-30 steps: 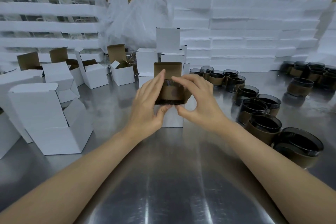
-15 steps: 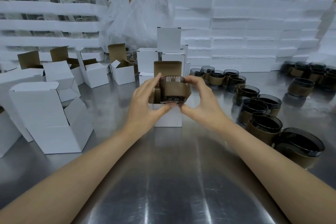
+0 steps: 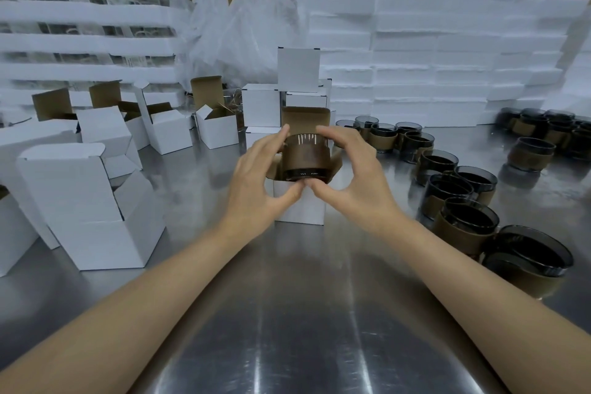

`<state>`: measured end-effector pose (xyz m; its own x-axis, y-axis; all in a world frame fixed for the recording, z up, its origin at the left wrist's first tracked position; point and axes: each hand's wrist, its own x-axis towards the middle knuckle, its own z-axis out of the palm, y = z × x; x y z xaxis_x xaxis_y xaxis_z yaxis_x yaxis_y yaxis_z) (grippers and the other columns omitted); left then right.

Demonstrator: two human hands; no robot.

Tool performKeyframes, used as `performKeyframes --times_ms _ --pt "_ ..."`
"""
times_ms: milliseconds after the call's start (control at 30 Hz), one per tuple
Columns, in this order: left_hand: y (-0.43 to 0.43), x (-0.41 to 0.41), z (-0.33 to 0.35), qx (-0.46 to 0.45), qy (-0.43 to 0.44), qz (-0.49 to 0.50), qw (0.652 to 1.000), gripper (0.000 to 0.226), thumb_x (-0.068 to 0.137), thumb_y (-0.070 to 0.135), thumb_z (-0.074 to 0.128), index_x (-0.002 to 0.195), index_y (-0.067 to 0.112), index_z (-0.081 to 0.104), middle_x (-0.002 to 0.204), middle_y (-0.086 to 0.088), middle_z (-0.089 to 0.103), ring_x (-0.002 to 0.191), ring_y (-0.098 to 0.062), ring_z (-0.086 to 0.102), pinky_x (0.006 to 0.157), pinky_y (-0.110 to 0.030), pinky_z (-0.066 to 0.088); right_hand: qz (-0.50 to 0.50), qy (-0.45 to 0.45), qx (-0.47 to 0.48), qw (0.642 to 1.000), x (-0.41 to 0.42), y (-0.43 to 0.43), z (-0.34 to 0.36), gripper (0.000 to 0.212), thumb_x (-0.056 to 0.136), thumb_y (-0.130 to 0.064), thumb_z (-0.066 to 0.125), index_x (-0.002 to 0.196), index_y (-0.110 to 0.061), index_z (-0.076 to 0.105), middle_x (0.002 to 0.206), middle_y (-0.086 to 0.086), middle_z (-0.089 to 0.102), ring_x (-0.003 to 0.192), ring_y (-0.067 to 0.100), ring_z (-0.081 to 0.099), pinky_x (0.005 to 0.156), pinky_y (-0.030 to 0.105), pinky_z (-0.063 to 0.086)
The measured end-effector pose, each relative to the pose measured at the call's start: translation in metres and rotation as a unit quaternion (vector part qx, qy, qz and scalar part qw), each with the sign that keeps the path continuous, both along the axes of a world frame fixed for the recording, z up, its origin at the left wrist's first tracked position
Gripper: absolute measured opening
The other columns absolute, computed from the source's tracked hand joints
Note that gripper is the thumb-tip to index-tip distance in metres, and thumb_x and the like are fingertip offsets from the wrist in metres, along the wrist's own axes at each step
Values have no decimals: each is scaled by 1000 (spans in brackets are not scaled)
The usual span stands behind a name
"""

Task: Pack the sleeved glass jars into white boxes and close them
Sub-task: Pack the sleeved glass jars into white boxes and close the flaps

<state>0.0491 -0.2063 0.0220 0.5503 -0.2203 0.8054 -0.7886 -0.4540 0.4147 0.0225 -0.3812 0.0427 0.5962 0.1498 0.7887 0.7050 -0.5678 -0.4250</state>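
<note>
Hiding box (image 3: 299, 205) mouth: jar (image 3: 306, 157), hands (image 3: 256, 182).

Jar you hold: smoky dark round glass jar (image 3: 306, 157), brown paper sleeve.
Box under it: white square cardboard box (image 3: 300, 206), brown inside.
</note>
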Motion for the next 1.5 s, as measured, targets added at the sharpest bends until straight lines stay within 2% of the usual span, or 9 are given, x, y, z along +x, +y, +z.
performKeyframes --times_ms 233,433,633,767,900,1033,1167,1300,1500 --pt "1 1 -2 -33 20 -23 999 67 78 21 75 136 23 42 132 2 49 113 -1 53 99 -41 46 17 33 -11 999 -2 -1 3 77 76 -10 76 141 -19 37 138 -7 44 131 2 38 113 42 28" --pt "0 1 -2 -81 47 -57 994 66 81 20 72 128 44 34 135 3 50 122 -10 53 100 -36 48 1 95 15 995 -1 -7 1 69 80 -8 71 141 -20 41 134 -11 50 132 15 40 114 44 24" --pt "4 5 -3 -56 70 -53 995 62 80 21 72 134 26 41 131 8 54 121 -14 55 105 -53 39 -13 21 -5 1000 -5 0 5 63 75 -12 77 133 -15 53 130 -3 52 126 13 45 111 48 26" --pt "5 7 -5 -10 57 -18 998 62 78 32 67 135 17 46 111 37 55 102 9 56 120 -43 15 7 -24 -19 1000 -10 7 7 62 72 -13 80 129 -15 56 123 -6 46 120 9 44 108 46 29" --pt "4 8 -7 -1 19 -19 1000 65 77 38 60 137 20 43 126 37 42 116 36 20 116 -15 1 26 -59 -32 997 -12 13 9 60 71 -16 80 127 -19 57 121 -7 43 116 -3 40 100 51 37" --pt "3 5 -5 -2 30 -11 999 66 77 40 60 138 27 39 124 48 36 119 36 12 120 -35 12 37 -64 -40 996 -10 13 7 64 73 -13 78 130 -21 52 121 -5 41 116 5 42 93 55 42" --pt "4 3 -1 -40 42 -13 998 68 78 31 65 140 18 40 126 41 44 113 19 44 110 -58 31 11 -21 -40 999 -5 4 6 71 77 -16 74 138 -27 39 127 -5 42 124 7 40 107 47 32" --pt "2 1 -1 -50 23 -11 998 71 81 27 66 144 18 34 143 6 45 133 -10 42 106 -57 37 -16 64 -28 997 0 -4 1 67 84 -20 70 142 -27 37 135 -10 49 138 11 32 115 35 16" --pt "1 1 -1 -43 22 -22 999 69 81 19 70 142 15 39 144 4 44 132 -18 44 100 -54 44 -24 122 -23 992 3 -4 -2 62 86 -16 68 143 -18 42 138 -9 47 136 8 34 116 41 19"
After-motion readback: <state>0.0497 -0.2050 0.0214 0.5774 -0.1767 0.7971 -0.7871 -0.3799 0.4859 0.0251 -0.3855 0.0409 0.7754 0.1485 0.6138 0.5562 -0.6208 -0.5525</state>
